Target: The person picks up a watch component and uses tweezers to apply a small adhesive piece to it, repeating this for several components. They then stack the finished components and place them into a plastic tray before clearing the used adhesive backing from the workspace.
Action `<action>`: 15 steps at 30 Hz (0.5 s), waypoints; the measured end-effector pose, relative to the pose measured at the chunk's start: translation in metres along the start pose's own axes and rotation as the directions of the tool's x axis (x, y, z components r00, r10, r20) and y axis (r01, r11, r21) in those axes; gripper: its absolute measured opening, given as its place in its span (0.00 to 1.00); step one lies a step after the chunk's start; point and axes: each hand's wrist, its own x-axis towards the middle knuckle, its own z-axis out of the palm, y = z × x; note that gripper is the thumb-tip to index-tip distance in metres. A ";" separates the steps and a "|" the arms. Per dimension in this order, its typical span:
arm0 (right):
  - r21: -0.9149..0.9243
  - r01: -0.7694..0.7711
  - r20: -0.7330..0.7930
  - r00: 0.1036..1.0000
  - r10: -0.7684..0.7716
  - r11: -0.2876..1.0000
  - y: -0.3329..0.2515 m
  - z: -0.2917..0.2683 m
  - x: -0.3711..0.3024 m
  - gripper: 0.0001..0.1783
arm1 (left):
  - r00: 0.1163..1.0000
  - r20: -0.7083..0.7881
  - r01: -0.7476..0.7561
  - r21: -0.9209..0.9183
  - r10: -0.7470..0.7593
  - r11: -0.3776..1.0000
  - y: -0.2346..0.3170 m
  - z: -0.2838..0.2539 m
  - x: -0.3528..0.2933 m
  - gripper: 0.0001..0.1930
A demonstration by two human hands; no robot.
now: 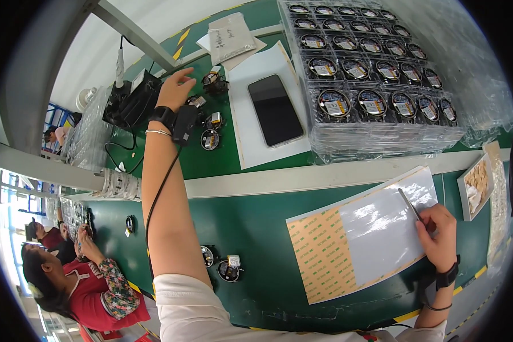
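Note:
My left hand [176, 89] is stretched far forward over the green upper shelf, its fingers apart and holding nothing that I can see. Just right of its fingertips stand stacked round black watch-like parts [214, 83], and several more lie below them, among them one round part [210, 139] with its insides showing. In my right hand [439, 235] is a pair of slim metal tweezers [409, 204], pointing up and left. The tweezers lie over a sheet [382, 239] with a clear glossy face and a tan printed strip [321, 256] on its left.
A dark phone [275, 111] lies on white paper [246, 149]. Clear trays of round parts [376, 139] are stacked at the far right. Two round parts [229, 270] sit near my left arm. A small box [476, 188] stands right. A co-worker [97, 290] sits at left.

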 end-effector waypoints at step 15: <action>-0.003 -0.044 0.000 0.999 0.044 0.999 0.003 0.003 0.001 0.06 | 0.933 0.178 0.217 0.413 -0.312 0.885 -0.016 0.009 0.008 0.28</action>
